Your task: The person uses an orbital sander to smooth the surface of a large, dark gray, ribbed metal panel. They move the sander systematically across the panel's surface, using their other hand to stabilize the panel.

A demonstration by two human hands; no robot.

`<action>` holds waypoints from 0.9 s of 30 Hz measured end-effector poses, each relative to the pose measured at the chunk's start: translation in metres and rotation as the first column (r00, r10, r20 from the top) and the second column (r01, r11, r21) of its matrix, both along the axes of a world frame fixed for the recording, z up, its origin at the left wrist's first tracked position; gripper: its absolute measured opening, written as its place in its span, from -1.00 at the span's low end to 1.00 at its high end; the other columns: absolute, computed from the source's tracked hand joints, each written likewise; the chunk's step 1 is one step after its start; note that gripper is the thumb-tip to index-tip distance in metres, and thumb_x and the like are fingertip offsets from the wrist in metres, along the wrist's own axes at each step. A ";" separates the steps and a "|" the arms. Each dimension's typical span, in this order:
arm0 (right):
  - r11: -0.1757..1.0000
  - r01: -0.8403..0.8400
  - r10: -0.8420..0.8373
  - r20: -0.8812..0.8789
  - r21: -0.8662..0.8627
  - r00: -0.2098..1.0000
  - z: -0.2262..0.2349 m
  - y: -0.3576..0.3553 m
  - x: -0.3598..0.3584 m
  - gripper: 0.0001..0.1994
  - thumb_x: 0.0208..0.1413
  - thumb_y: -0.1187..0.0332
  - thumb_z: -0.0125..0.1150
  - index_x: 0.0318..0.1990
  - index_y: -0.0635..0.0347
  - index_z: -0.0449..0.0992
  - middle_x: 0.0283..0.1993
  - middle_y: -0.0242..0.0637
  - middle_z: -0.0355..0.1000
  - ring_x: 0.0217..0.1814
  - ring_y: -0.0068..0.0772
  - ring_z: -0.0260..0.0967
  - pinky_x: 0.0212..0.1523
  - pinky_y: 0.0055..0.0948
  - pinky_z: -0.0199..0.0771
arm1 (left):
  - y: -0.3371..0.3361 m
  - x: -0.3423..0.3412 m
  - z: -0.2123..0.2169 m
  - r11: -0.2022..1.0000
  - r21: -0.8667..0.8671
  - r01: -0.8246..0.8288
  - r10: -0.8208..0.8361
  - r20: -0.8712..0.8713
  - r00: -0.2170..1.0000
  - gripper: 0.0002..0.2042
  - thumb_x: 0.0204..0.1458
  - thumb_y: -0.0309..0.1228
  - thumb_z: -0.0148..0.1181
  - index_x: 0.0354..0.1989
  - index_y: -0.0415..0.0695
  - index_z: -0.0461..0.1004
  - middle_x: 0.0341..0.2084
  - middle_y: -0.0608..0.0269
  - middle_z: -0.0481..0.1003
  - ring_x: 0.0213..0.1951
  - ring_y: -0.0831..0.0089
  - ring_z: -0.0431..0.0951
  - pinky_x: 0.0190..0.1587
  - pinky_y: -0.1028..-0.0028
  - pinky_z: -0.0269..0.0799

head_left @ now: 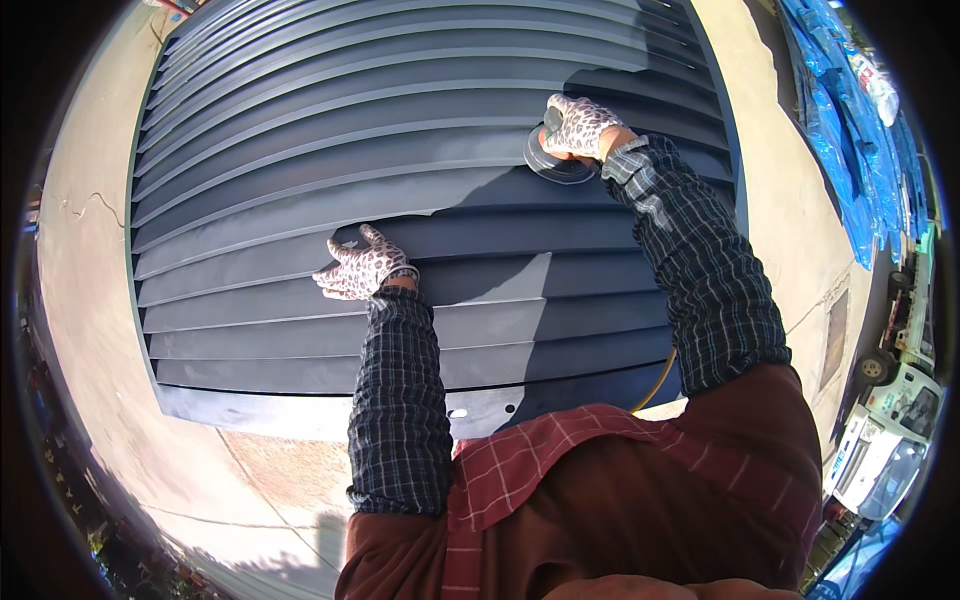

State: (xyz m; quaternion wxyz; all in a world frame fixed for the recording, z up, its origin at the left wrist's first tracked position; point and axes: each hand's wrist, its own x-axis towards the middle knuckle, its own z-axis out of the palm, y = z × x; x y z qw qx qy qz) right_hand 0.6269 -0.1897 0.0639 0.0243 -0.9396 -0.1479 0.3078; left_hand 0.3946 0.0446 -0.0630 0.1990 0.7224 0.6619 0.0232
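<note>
My gloved right hand, seen from my remote post, curls closed around a round tool just right of upper center in the frame, the tool set against a dark gray slatted panel spanning the upper and middle frame; left of center, my gloved left hand lies fingers spread on the slats, grasping nothing, while a yellow hose runs below right of center

Right hand grips apparent sander; left hand spread.
</note>
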 end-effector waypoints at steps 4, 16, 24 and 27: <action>0.998 -0.061 0.060 0.059 0.017 0.996 -0.003 0.055 -0.017 -0.25 0.12 0.03 0.30 0.46 0.03 0.27 0.36 -0.05 0.41 0.35 0.01 0.42 0.36 -0.21 0.47 | 0.001 -0.002 0.003 0.997 -0.068 0.022 -0.023 -0.004 1.000 -0.21 0.19 0.15 0.22 0.52 0.09 0.13 0.51 -0.40 -0.18 0.54 -0.27 -0.16 0.55 -0.06 -0.15; 0.994 -0.105 0.105 0.046 0.010 0.993 -0.012 0.118 -0.024 -0.18 0.09 0.02 0.40 0.50 -0.07 0.22 0.43 -0.09 0.34 0.42 -0.02 0.36 0.40 -0.17 0.43 | 0.195 -0.092 -0.052 0.980 0.195 0.022 -0.003 -0.096 0.995 -0.37 0.35 0.08 -0.09 0.45 -0.06 0.22 0.43 0.17 0.27 0.49 0.19 0.14 0.50 -0.14 -0.10; 0.961 0.251 -0.236 0.129 -0.119 0.963 -0.005 -0.049 0.013 -0.20 0.02 0.05 0.49 0.41 0.04 0.31 0.32 -0.03 0.46 0.36 0.04 0.42 0.34 -0.16 0.43 | 0.181 -0.070 -0.030 0.998 0.050 0.040 -0.026 -0.256 0.966 -0.12 0.31 0.31 -0.26 0.54 -0.20 0.00 0.54 0.12 0.06 0.57 0.22 -0.05 0.53 -0.13 -0.22; 0.958 0.268 -0.254 0.134 -0.097 0.958 -0.012 -0.078 0.017 -0.15 0.00 0.05 0.50 0.45 0.02 0.26 0.35 -0.03 0.42 0.40 0.03 0.37 0.39 -0.18 0.38 | 0.180 -0.069 -0.032 0.998 0.046 0.036 -0.023 -0.257 0.966 -0.13 0.31 0.30 -0.26 0.55 -0.21 -0.01 0.54 0.11 0.05 0.58 0.23 -0.07 0.54 -0.13 -0.24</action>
